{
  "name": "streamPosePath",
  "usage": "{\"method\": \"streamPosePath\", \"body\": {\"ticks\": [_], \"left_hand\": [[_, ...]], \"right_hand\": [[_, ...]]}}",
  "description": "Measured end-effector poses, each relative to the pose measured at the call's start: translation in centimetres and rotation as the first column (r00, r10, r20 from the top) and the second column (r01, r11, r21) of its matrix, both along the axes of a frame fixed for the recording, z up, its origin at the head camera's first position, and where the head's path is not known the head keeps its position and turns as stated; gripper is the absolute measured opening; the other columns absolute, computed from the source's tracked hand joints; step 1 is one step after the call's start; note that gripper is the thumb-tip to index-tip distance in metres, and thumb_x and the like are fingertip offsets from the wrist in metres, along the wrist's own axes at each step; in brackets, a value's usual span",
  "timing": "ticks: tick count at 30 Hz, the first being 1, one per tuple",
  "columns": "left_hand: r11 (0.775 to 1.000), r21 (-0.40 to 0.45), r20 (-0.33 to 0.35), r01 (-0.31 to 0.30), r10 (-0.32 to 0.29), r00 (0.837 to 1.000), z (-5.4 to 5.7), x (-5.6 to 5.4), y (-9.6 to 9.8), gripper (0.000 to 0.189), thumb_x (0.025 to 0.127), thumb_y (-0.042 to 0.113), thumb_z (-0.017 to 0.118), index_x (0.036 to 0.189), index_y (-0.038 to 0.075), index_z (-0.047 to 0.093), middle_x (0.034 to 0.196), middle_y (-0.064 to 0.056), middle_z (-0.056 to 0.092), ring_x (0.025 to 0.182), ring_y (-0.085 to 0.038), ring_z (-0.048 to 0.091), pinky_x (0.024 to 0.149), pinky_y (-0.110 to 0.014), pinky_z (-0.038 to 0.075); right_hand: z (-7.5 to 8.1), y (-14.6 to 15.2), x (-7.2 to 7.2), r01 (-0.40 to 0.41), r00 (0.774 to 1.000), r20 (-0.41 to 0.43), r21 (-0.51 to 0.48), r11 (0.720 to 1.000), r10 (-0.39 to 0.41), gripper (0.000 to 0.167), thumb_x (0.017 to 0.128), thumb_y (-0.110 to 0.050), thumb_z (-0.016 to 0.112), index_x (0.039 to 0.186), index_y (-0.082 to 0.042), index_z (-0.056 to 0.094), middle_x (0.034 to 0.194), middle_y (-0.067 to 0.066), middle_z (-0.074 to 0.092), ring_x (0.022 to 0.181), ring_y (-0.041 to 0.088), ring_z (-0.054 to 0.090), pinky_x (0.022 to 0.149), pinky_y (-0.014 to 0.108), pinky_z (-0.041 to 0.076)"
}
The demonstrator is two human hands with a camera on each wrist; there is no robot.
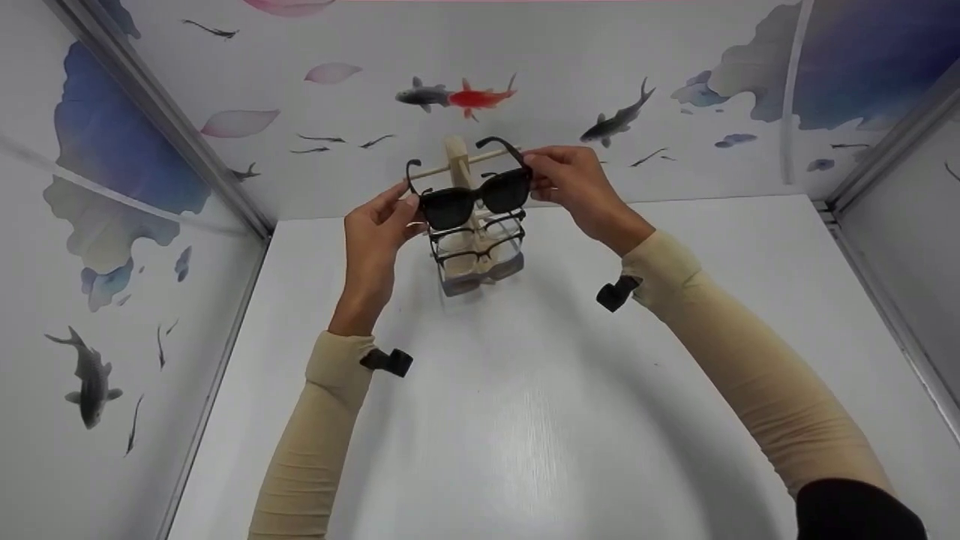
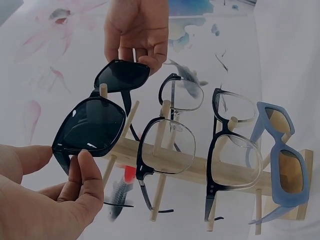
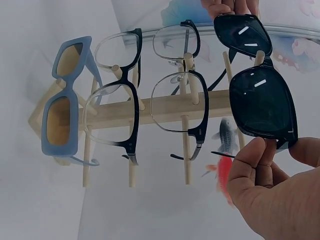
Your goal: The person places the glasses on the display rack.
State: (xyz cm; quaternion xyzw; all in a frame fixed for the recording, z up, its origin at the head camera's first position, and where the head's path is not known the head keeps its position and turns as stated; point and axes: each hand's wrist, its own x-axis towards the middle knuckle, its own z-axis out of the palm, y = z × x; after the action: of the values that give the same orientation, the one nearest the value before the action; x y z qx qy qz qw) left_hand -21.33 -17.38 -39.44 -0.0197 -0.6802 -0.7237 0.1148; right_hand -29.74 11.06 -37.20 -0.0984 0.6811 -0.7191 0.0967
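Observation:
Black sunglasses are at the top of a wooden eyewear stand, their dark lenses facing me. My left hand pinches them between thumb and fingers at one hinge, and my right hand does the same at the opposite hinge. In the left wrist view the stand's peg tip shows at the bridge of the sunglasses. Below them on the stand sit clear glasses with a dark upper frame, then a second clear pair, and lowest a light-blue pair with brown lenses.
The stand is on a white table, close to the back wall painted with fish and petals. A side wall rises at the left, another at the right. Several wooden pegs stick out from the stand's post.

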Motion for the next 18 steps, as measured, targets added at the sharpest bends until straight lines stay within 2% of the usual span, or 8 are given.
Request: {"method": "streamPosePath", "body": {"ticks": [6,12,18], "left_hand": [[1.0,0.002,0.002,-0.001,0.001,1.0,0.0,-0.1,0.2,0.047,0.112,0.015,0.067,0.154,-0.003,0.059,0.12,-0.02,0.073,0.107,-0.027,0.076,0.103,-0.036,0.063],[1.0,0.004,-0.025,0.009,-0.009,1.0,-0.2,0.0,0.1,0.047,0.113,0.016,0.066,0.155,-0.005,0.058,0.119,-0.019,0.072,0.109,-0.029,0.075,0.101,-0.038,0.064],[0.999,-0.028,-0.044,-0.015,0.014,0.999,-0.9,0.3,-0.6,0.046,0.115,0.02,0.063,0.153,-0.005,0.059,0.122,-0.022,0.072,0.112,-0.034,0.071,0.097,-0.038,0.065]], "right_hand": [[-0.1,0.2,0.0,0.003,1.0,0.001,0.004,1.0,-0.003,0.031,0.113,-0.018,0.064,0.136,0.002,0.073,0.108,0.013,0.07,0.094,0.022,0.067,0.086,0.028,0.063],[-0.2,0.2,0.0,0.016,1.0,0.007,-0.002,1.0,-0.016,0.03,0.113,-0.019,0.064,0.132,0.002,0.074,0.105,0.013,0.071,0.092,0.022,0.067,0.082,0.027,0.062],[-0.7,1.1,0.7,0.034,0.999,-0.005,0.035,0.999,-0.034,0.029,0.114,-0.023,0.064,0.129,0.0,0.074,0.104,0.012,0.07,0.094,0.023,0.066,0.086,0.029,0.063]]}}
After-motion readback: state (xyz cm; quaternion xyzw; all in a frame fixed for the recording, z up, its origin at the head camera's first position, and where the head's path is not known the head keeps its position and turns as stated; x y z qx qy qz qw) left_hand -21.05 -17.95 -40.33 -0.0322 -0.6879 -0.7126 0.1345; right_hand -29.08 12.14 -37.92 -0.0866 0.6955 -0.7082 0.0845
